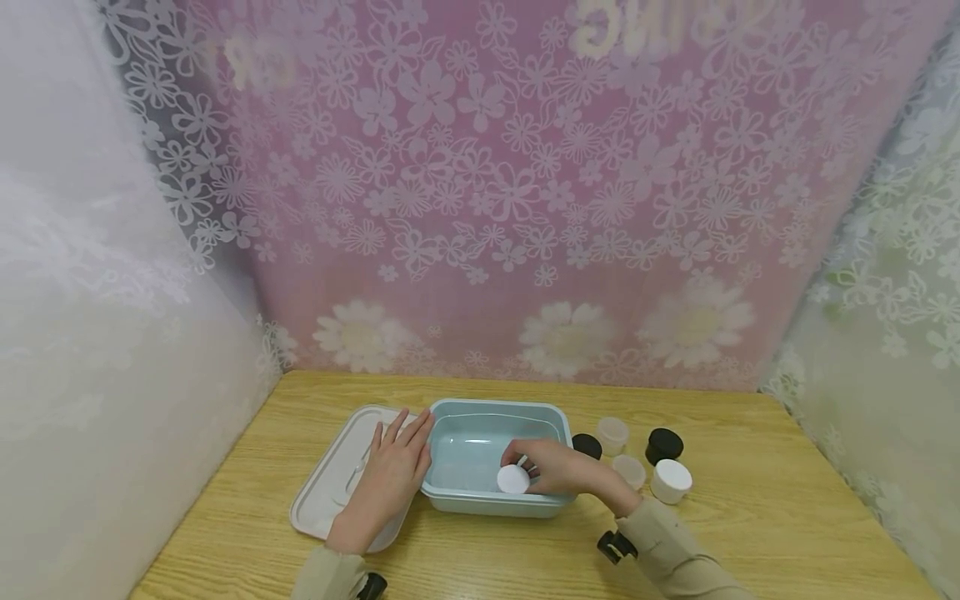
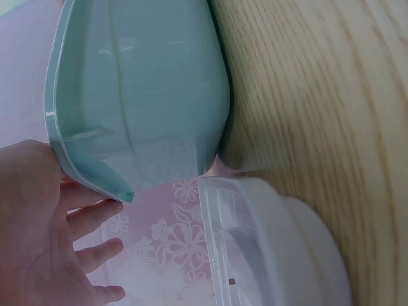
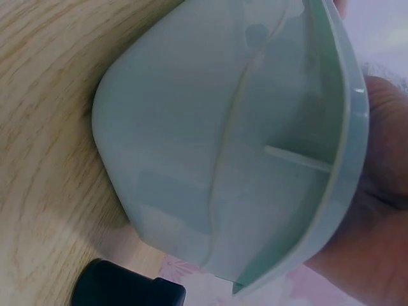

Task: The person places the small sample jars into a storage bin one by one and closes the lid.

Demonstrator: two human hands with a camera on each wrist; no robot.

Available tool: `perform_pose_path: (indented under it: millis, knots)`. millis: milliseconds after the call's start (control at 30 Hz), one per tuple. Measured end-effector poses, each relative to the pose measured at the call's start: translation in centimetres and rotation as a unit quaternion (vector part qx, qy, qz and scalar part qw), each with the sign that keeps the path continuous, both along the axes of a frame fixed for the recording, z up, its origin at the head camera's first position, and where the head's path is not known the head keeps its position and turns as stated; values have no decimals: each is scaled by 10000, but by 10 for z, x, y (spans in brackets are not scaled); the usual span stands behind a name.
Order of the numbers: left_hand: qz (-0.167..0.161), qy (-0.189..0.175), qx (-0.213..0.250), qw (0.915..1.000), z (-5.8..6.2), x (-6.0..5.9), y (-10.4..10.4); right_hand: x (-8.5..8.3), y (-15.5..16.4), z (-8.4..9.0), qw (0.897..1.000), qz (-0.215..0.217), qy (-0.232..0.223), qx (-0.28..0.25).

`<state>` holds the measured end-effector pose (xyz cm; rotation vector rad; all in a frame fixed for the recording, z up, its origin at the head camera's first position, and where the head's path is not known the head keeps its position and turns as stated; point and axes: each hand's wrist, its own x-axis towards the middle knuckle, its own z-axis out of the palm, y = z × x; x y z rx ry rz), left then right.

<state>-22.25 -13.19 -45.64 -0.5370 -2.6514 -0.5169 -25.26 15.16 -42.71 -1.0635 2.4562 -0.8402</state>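
Note:
A light blue plastic box (image 1: 498, 504) stands uncovered on the table. My right hand (image 1: 551, 467) reaches into its front right part and grips a small white round jar (image 1: 513, 479) by the side. My left hand (image 1: 393, 467) lies at the box's left rim with fingers extended, touching the rim in the left wrist view. Below that hand is a whitish rectangular lid (image 1: 322, 500) with a handle, lying flat left of the box. In the right wrist view the box wall (image 3: 172, 140) hides the right fingers and the jar.
Several small jars stand right of the box: a black one (image 1: 587, 446) close to its wall, a pale translucent one (image 1: 612, 433), another translucent one (image 1: 628, 472) by my right forearm, a second black one (image 1: 664, 446), and a white one (image 1: 671, 481). Flowered curtains surround the wooden table (image 1: 765, 517).

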Motion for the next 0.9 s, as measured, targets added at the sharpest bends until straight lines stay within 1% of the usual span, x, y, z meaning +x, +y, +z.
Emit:
perform_pose_path:
  millis: [100,333,400,533,633,767,900]
  knots:
    - [6,-11,0,10000,0,0,0,-1,1,0,9999,69,-49,63]
    - [14,-74,-18,10000,-2,-1,-1,-2,6,6,9987,62,-503,-55]
    - [19,-79,-13,10000,-3,-2,-1,-3,8,9,9990,50,-429,-143]
    - [33,-72,-26,10000,-3,-2,-2,-4,13,11,9990,-52,2,-443]
    - [46,-71,-44,10000,-3,-2,-2,-3,15,10,9967,-164,236,-756]
    - [38,-72,-52,10000,-3,-2,-2,-1,20,8,9924,-339,283,-1144]
    - [32,-83,-41,10000,-3,-2,-1,4,26,7,9872,-637,264,-1439]
